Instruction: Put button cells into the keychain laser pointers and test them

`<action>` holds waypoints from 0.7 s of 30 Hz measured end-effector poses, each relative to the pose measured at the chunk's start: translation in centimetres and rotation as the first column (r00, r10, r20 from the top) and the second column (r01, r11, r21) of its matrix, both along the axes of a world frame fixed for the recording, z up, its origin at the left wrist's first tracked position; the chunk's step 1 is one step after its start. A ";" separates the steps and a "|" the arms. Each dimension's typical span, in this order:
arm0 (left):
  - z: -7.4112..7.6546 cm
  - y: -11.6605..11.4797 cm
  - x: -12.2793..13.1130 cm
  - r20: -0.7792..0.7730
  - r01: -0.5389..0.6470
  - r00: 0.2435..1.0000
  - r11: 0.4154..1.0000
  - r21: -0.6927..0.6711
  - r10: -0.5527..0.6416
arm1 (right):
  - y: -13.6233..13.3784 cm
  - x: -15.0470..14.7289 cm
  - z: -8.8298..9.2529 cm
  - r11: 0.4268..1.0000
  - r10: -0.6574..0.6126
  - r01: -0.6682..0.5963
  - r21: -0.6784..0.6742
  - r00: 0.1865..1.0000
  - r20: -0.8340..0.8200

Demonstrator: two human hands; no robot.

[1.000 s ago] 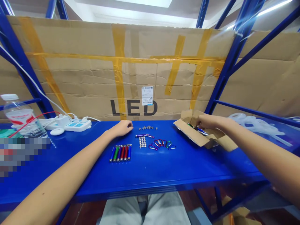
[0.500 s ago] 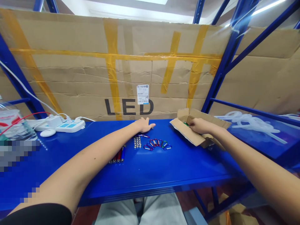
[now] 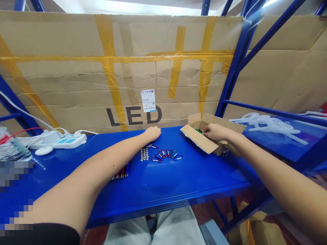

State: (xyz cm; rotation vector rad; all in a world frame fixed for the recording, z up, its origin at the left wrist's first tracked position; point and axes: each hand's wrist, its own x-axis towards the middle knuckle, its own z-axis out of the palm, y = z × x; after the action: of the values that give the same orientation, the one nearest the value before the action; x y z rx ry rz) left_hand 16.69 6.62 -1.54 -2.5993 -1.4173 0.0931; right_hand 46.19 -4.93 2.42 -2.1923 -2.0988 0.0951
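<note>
My left hand point(image 3: 152, 133) rests on the blue table point(image 3: 178, 183) with its fingers curled down over the spot where small silver button cells lay; what it holds is hidden. Just in front of it lie a block of silver button cells point(image 3: 144, 154), a row of coloured carabiner clips point(image 3: 166, 154) and a purple mini flashlight point(image 3: 152, 146). Several coloured mini flashlights point(image 3: 120, 174) peek out from under my left forearm. My right hand point(image 3: 213, 131) reaches into a small open cardboard box point(image 3: 198, 140), fingers closed among green and blue items inside.
A large taped cardboard sheet marked LED point(image 3: 133, 78) stands along the back. A white power strip point(image 3: 65, 140) with cables, a white round object point(image 3: 44, 150) and a water bottle point(image 3: 10, 146) sit at the left. White tubing point(image 3: 265, 123) lies at the right behind a blue rack post point(image 3: 230, 78).
My left hand has moved right from beside the loose button cells, opened over them, then curled closed on top of them. My right hand has stayed in the box. The view has shifted right.
</note>
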 end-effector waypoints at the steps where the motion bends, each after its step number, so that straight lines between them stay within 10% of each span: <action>1: 0.0 0.3 -0.5 -0.009 0.029 1.000 1.000 0.003 -0.029 | 0.1 0.2 -0.1 1.000 -0.008 0.008 -0.028 1.000 0.008; 17: 0.0 1.2 -4.6 -0.050 0.161 0.986 0.984 0.071 -0.158 | -0.6 0.5 -0.6 0.995 -0.089 0.091 -0.045 0.995 0.034; 21: 0.0 1.1 -5.2 -0.042 0.171 0.985 0.982 0.082 -0.168 | -2.0 -1.8 0.8 0.974 -0.169 0.156 0.166 0.983 0.065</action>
State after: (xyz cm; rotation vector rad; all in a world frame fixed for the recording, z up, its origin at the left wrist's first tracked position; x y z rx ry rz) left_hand 11.50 7.69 -1.54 -2.6214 -1.1559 0.0538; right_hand 44.34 -6.95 3.21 -2.2933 -1.8800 -0.1702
